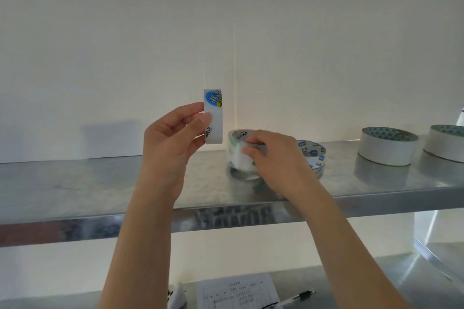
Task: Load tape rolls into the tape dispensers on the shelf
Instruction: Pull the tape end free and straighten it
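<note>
Through the head camera we see both forearms reaching up from below to a steel shelf [75,183] set against a pale wall. The left hand [173,138] is raised above the shelf, wrist upright and palm turned to the right. It pinches a white tape roll [213,118] between thumb and forefinger, with the other fingers folded behind. That roll stands on edge in the air, narrow side to us, with a blue label near its top, and it is clear of the shelf surface. Just to the right and lower, the right hand [273,158] lies palm down. Its fingers [251,150] are curled over the top of a clear tape roll [238,155], which sits on the shelf with its printed cardboard core showing above the knuckles. The grip is closed round it, though we cannot tell where the thumb sits. Just behind that hand lies a flatter roll with blue-printed core [313,155], partly hidden by the wrist. Farther right, well apart from the hands, two wide white rolls lie flat on the shelf, the nearer [388,145] and one cut by the frame edge [445,143]. On the lower shelf, between the two forearms, we see a printed paper form [238,291] with a pen [301,296] beside it.
</note>
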A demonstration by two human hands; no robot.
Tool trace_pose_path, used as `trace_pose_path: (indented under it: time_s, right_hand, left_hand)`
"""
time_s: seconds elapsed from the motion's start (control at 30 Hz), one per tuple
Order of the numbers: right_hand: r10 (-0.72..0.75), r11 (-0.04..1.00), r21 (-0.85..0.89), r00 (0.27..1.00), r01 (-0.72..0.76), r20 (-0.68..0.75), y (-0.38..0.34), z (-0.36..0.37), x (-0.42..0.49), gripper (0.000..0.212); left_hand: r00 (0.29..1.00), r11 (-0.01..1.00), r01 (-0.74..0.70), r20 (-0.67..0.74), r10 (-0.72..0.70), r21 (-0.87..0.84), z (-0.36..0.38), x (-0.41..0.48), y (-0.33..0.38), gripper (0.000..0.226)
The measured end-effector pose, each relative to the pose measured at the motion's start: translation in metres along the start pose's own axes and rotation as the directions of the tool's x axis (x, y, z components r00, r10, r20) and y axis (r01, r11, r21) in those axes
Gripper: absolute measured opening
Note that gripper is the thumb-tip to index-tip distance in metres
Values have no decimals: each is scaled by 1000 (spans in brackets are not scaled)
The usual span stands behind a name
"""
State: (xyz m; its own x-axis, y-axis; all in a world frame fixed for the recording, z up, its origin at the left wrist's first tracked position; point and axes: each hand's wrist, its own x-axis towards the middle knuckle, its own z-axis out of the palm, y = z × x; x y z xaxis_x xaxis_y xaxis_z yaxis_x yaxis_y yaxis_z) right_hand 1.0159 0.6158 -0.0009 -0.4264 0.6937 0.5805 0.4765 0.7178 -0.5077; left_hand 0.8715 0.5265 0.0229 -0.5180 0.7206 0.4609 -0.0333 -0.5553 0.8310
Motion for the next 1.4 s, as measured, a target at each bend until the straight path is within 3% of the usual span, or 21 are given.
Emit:
trace_pose_path:
  time_s: [0.13,0.2,0.3,0.43,0.53,0.6,0.7,0.8,0.87,1.03,1.13,1.2,1.27,1.33,1.4]
  right_hand:
    - [95,909,416,959,25,-265,-1,-15,2,8]
    - [121,777,617,934,123,-337,-2,-24,1,9]
    - [135,607,768,925,205,-354,-4,-33,-3,8]
    - [147,540,804,913,248,-380,-8,-39,-9,7]
    - [147,548,794,903,264,-403,-7,-41,-12,8]
    - [153,562,783,897,266,-415,-5,-42,-14,8]
    - [146,572,773,893,274,-425,-3,-44,-16,8]
    - [130,581,761,890,289,-437,-1,-46,-18,7]
    - [132,575,764,889,291,-438,0,-46,-19,8]
    - [150,554,785,894,278,-422,1,-42,-19,8]
    - [166,538,799,896,269,-413,-1,-40,-20,8]
    - [172,529,807,898,263,-405,-2,-40,-22,9]
    - [173,527,808,898,263,-405,-2,-40,-23,10]
    - [167,535,801,896,268,-411,-3,-39,-24,9]
    - [160,538,796,894,276,-418,-5,-37,-24,8]
  left_hand:
    - [1000,1000,4,-9,-4,6,-2,3,-1,16]
    - [1000,999,-3,-6,3,46,-1,4,-2,15]
    - [1000,997,-11,2,10,83,4,5,-3,16]
    - [999,990,-44,32,40,135,14,5,-4,17]
    - [993,948,-114,47,105,297,22,9,-10,21]
    - [985,865,-174,89,150,471,30,12,-18,23]
    - [958,634,-270,269,100,725,42,11,-37,17]
    - [936,508,-253,341,-87,824,47,9,-52,21]
    - [933,470,-257,343,-107,845,47,12,-53,22]
    - [933,501,-255,347,-98,827,43,12,-56,24]
    - [958,633,-216,287,-9,743,42,12,-54,22]
    - [982,804,-178,156,107,568,41,10,-40,22]
    - [983,940,-183,63,172,289,42,3,-19,20]
    - [978,983,-179,112,173,45,44,-6,1,16]
    - [956,987,-158,247,157,-16,49,-15,13,25]
